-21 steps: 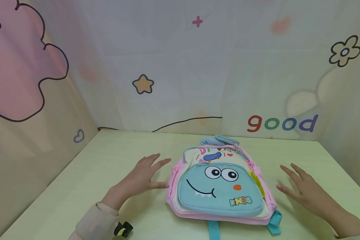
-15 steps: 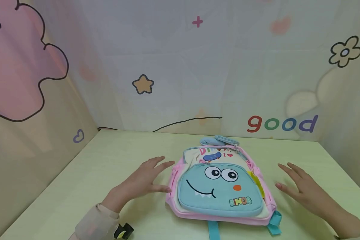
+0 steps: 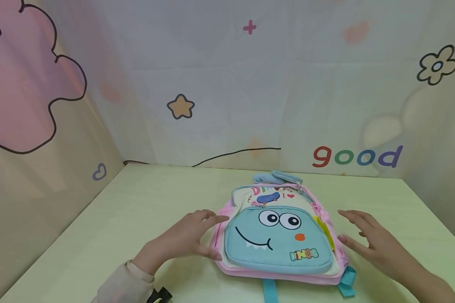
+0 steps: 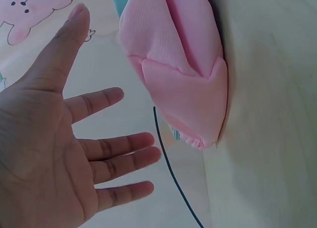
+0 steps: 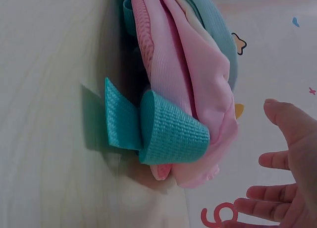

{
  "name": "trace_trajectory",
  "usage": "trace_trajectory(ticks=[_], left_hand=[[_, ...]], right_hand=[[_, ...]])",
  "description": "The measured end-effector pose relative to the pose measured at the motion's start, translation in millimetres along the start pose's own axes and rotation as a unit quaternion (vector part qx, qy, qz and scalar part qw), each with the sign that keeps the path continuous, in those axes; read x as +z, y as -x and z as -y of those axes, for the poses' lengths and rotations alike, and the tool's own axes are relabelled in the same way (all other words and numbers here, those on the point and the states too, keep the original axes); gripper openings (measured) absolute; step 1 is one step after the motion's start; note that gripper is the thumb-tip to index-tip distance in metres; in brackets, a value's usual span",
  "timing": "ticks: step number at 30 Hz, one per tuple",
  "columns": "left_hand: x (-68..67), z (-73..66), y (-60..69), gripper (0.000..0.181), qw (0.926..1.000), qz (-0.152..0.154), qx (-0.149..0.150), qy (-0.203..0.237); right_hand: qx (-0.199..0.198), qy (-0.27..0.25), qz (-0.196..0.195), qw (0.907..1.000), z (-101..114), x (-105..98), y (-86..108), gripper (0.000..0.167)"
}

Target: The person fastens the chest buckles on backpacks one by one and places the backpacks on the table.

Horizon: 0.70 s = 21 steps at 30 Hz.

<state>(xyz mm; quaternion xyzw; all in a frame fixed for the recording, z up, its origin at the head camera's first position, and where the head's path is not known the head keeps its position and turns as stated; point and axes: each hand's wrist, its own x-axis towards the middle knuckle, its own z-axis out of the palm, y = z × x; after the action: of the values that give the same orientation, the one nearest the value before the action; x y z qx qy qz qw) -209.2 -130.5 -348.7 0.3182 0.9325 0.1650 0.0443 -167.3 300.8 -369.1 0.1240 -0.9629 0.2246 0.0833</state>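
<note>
A child's backpack (image 3: 278,237), pink and white with a light blue front pocket and a cartoon face, lies front up on the table. My left hand (image 3: 186,237) hovers at its left side, thumb and fingers spread; in the left wrist view a gap shows between the hand (image 4: 54,129) and the pink side panel (image 4: 183,79). On the other side my right hand (image 3: 379,248) is held near the bag's right edge, holding nothing. From the right wrist, the fingers of that hand (image 5: 297,173) appear apart from the pink side and the teal strap (image 5: 176,131).
The pale green table (image 3: 110,227) stretches around the bag. A printed cloth backdrop (image 3: 220,75) stands behind and at both sides. A teal strap (image 3: 271,290) runs from the bag toward the front edge. A black wrist device (image 3: 161,296) sits at the left sleeve.
Both hands have moved inward toward the backpack, the left to the right and slightly nearer, the right to the left. The backpack has stayed in place.
</note>
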Motion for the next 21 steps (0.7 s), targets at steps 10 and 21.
trace_trajectory(ticks=[10, 21], left_hand=[[9.7, -1.1, -4.5, 0.089, 0.999, 0.028, 0.0, -0.036], [16.7, 0.5, -6.7, 0.094, 0.999, 0.019, 0.007, -0.039]], right_hand=[[-0.016, -0.02, 0.016, 0.9995, 19.7, 6.1, 7.1, 0.061], [-0.032, -0.011, 0.038, 0.9987, 26.8, 10.6, 10.7, 0.066]])
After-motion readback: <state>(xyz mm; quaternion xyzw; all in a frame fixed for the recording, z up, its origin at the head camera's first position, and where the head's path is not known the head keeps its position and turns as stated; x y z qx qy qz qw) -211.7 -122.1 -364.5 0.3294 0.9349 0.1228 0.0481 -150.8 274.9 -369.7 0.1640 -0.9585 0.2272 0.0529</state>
